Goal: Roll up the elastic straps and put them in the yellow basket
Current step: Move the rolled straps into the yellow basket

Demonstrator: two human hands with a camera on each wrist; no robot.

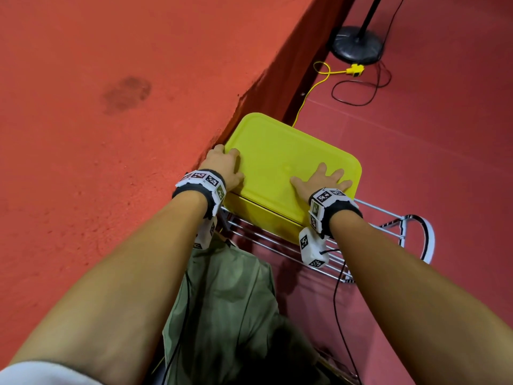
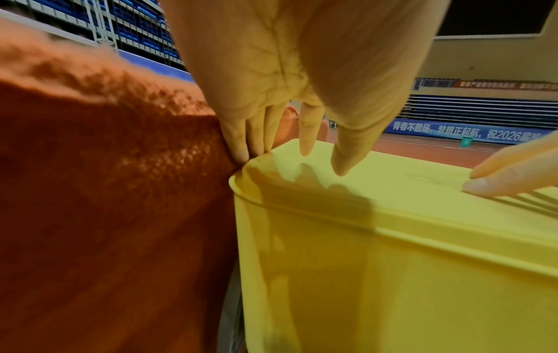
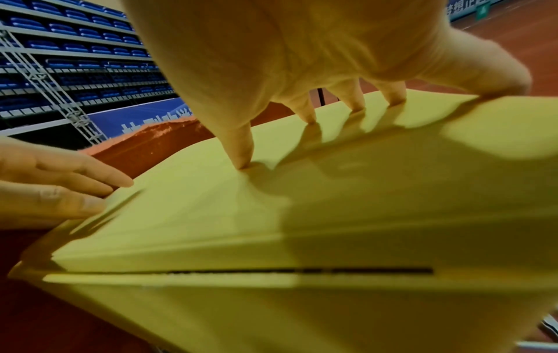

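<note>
Left hand (image 1: pixel 222 166): fingers straight and slightly spread, holding nothing. Fingertips (image 2: pixel 341 167) rest on the near left corner of the flat yellow plastic lid (image 1: pixel 280 151); the outer fingers sit at the lid's left rim, against the rough red-orange raised platform (image 1: pixel 111 120).

Right hand (image 1: pixel 323 180): grip apart, fingers splayed wide, palm down on the lid near its near right corner. In the right wrist view the fingertips (image 3: pixel 241 162) press on the lid surface while the palm arches above it. Nothing is clasped.

Rectangular yellow plastic basket (image 1: pixel 261 215): closed by the lid, so its contents are hidden. It stands on the far end of a white wire rack (image 1: pixel 277 240), its left side just beside the platform wall. A thin dark slot shows under the lid's near edge in the right wrist view.

A black-and-white elastic strap (image 1: pixel 426 237) hangs in a loop off the rack's right end, outside the basket.
</note>
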